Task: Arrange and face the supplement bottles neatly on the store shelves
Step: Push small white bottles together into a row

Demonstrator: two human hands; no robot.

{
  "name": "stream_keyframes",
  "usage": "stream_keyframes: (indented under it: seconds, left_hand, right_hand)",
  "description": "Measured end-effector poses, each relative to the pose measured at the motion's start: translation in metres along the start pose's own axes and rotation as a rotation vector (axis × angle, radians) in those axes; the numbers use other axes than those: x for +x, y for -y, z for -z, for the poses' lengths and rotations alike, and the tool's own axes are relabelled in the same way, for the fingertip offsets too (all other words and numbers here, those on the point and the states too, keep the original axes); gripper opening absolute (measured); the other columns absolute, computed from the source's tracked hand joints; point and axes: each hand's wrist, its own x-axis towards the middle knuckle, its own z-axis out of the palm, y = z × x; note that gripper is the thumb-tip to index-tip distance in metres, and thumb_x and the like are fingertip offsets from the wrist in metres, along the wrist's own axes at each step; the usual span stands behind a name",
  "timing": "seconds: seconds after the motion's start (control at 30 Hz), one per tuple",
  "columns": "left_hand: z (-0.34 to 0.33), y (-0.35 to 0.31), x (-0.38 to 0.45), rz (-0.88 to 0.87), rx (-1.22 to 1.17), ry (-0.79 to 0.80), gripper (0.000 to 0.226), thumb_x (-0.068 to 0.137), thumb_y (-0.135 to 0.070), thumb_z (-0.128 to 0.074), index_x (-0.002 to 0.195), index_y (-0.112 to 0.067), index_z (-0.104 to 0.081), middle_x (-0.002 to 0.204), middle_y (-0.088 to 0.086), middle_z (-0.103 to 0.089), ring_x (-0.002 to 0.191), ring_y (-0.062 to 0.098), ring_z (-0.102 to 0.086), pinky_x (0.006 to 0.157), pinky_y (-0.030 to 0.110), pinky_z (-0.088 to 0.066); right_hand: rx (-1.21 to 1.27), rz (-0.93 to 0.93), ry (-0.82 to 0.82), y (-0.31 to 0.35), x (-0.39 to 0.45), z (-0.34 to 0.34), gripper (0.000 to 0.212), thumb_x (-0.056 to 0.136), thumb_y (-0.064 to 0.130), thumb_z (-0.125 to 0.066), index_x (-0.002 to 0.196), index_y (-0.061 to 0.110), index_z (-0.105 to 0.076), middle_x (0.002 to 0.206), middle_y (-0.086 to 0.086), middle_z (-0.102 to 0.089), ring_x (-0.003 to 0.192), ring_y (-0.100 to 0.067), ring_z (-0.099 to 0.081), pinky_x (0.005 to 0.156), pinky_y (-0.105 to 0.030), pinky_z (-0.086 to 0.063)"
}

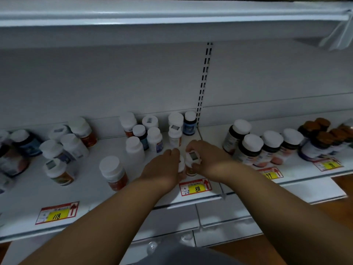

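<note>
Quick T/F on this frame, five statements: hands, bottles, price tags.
1. Both hands are on bottles at the shelf's front edge. True: the left hand and right hand each grip a white-capped bottle just behind the 88 tag.
2. The two held bottles stand far apart. False: the left bottle and right bottle are side by side.
3. A price tag reads 118. True: the 118 tag sits at the left.
4. Every bottle has a white cap. False: the brown-capped bottles stand at the far right.
5. The upper shelf is full of bottles. False: no bottles show on the upper shelf.
</note>
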Motion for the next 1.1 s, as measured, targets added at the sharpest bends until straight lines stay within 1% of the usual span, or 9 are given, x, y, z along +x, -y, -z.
stream_keyframes:
  seconds: [0.2,0.3,0.37,0.5,0.6,0.7,0.8,0.97,1.1]
  left_hand:
    - [-0.002,0.013,-0.002,0.020,0.008,-0.040,0.051,0.086,-0.050,-0.061,0.121,-0.021,-0.037,0.119,0.002,-0.049,0.098,0.021,-0.054,0.075,0.033,-0.044]
    - [-0.004,0.012,-0.003,0.018,0.014,-0.064,0.050,0.087,-0.051,-0.059,0.120,-0.021,-0.038,0.119,0.002,-0.050,0.096,0.020,-0.053,0.075,0.032,-0.043]
    - [-0.003,0.011,-0.004,0.011,0.032,-0.097,0.050,0.087,-0.055,-0.055,0.120,-0.021,-0.040,0.120,0.002,-0.050,0.099,0.021,-0.053,0.076,0.031,-0.042]
    - [0.000,0.011,-0.004,-0.016,0.082,-0.169,0.075,0.076,-0.069,-0.057,0.132,-0.025,-0.036,0.127,0.000,-0.045,0.113,0.023,-0.045,0.092,0.035,-0.041]
    - [0.003,0.006,-0.005,-0.059,0.083,-0.249,0.080,0.075,-0.079,-0.046,0.134,-0.026,-0.036,0.127,-0.002,-0.047,0.115,0.022,-0.044,0.095,0.038,-0.040]
    - [0.007,0.000,0.002,-0.131,0.142,-0.276,0.077,0.078,-0.079,-0.041,0.131,-0.023,-0.043,0.125,-0.001,-0.053,0.112,0.023,-0.048,0.093,0.036,-0.040]
    - [0.007,-0.003,0.009,-0.159,0.197,-0.241,0.074,0.080,-0.076,-0.040,0.127,-0.020,-0.047,0.120,0.001,-0.057,0.105,0.023,-0.053,0.086,0.036,-0.040]
    - [0.000,-0.004,0.013,-0.177,0.222,-0.188,0.063,0.085,-0.070,-0.040,0.123,-0.021,-0.046,0.111,0.003,-0.060,0.096,0.024,-0.055,0.076,0.036,-0.042]
    - [-0.006,-0.003,0.015,-0.175,0.187,-0.177,0.060,0.090,-0.061,-0.043,0.132,-0.018,-0.042,0.119,0.005,-0.057,0.102,0.025,-0.051,0.082,0.037,-0.043]
  right_hand:
    - [0.001,0.036,-0.040,0.007,0.003,-0.015,0.043,0.083,0.025,-0.064,0.121,0.028,-0.044,0.107,0.012,-0.039,0.091,-0.006,-0.044,0.073,-0.022,-0.034]
    - [0.011,0.060,-0.002,0.004,0.004,-0.013,0.042,0.083,0.029,-0.064,0.119,0.033,-0.042,0.107,0.013,-0.040,0.091,-0.004,-0.045,0.067,-0.013,-0.033]
    - [0.092,0.046,-0.022,0.003,0.011,-0.007,0.042,0.085,0.034,-0.061,0.122,0.036,-0.042,0.112,0.013,-0.042,0.097,-0.002,-0.045,0.071,-0.009,-0.032]
    - [0.070,0.076,-0.214,0.009,0.057,0.011,0.039,0.095,0.030,-0.054,0.132,0.021,-0.048,0.125,-0.006,-0.050,0.108,-0.019,-0.051,0.088,-0.030,-0.041]
    - [-0.131,0.128,-0.123,0.017,0.092,0.015,0.043,0.096,0.025,-0.053,0.137,0.013,-0.048,0.134,-0.013,-0.046,0.118,-0.029,-0.049,0.094,-0.031,-0.038]
    - [-0.283,0.148,-0.005,0.019,0.107,0.013,0.051,0.093,0.019,-0.056,0.143,0.017,-0.043,0.141,-0.015,-0.037,0.123,-0.033,-0.045,0.100,-0.034,-0.036]
    - [-0.335,0.175,-0.014,0.017,0.105,0.015,0.053,0.090,0.012,-0.059,0.141,0.016,-0.047,0.137,-0.016,-0.037,0.117,-0.033,-0.047,0.096,-0.034,-0.038]
    - [-0.203,0.259,-0.075,0.010,0.090,0.031,0.043,0.086,0.009,-0.064,0.127,0.004,-0.055,0.132,-0.013,-0.046,0.111,-0.028,-0.052,0.092,-0.034,-0.043]
    - [-0.203,0.148,-0.152,-0.009,0.063,0.044,0.030,0.087,0.016,-0.063,0.114,0.004,-0.057,0.109,-0.012,-0.058,0.099,-0.027,-0.055,0.072,-0.027,-0.032]
